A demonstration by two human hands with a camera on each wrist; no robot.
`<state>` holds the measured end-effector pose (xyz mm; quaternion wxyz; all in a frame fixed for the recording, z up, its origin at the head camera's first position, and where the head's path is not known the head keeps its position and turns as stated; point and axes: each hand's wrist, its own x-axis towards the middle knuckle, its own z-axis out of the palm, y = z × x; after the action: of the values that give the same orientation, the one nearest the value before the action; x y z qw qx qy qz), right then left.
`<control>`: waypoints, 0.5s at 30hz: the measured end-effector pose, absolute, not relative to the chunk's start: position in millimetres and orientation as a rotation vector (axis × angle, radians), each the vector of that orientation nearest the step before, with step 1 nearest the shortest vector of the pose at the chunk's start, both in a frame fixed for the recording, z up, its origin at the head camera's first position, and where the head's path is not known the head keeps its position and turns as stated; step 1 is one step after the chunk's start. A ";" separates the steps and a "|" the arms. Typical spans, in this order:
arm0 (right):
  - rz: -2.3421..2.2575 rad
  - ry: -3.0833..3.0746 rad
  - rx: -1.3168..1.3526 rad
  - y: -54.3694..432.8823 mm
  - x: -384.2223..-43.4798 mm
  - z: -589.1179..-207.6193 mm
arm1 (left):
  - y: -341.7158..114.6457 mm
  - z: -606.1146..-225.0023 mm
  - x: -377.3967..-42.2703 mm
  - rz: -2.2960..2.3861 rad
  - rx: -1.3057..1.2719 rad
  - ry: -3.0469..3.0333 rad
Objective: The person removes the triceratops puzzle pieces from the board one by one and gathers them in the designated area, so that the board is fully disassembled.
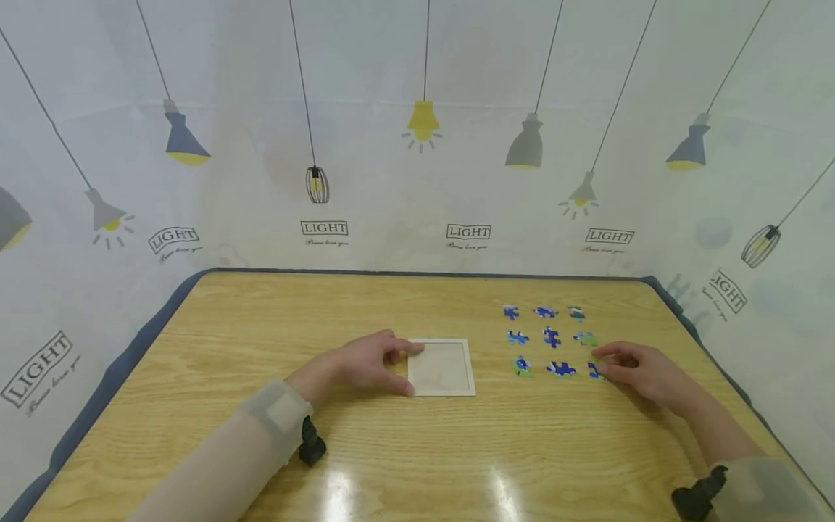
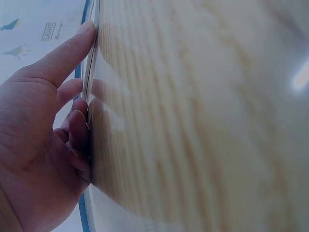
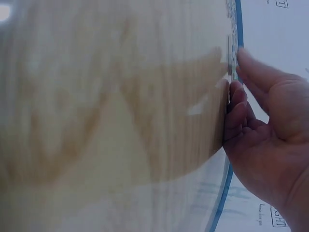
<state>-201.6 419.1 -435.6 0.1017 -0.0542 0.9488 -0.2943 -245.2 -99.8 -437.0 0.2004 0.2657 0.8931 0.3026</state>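
A square white puzzle frame [image 1: 441,392] lies flat on the wooden table, left of several blue and green jigsaw pieces set out in rows. At its left side rests my left hand [image 1: 368,362], thumb by the near corner and index fingertip over the far one. The left wrist view has that thumb [image 2: 63,58] long and straight, the other fingers bent low against the tabletop. My right hand [image 1: 646,370] pinches the jigsaw piece [image 1: 593,370] at the near right of the rows, its fingertips covering part of it. Low at the tabletop, the right wrist view has the right hand [image 3: 275,116] edge-on.
More jigsaw pieces [image 1: 551,336] lie apart from each other right of the frame. The wooden table [image 1: 261,312] has a dark blue edge [image 1: 417,272]. A pale curtain [image 1: 365,72] printed with lamps hangs around its back and sides.
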 end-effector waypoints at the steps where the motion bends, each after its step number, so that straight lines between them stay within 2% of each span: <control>1: -0.868 2.796 -0.157 420.0 -201.3 -435.7 | -99.9 -436.8 -245.2 0.845 0.742 2.496; 15: -0.908 2.732 -0.163 421.6 -197.4 -432.2 | -100.3 -436.9 -244.0 0.851 0.722 2.494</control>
<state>-197.4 421.6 -432.2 0.1288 -0.0561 0.9395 -0.3123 -244.0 -100.3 -436.9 0.2032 0.2588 0.8937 0.3050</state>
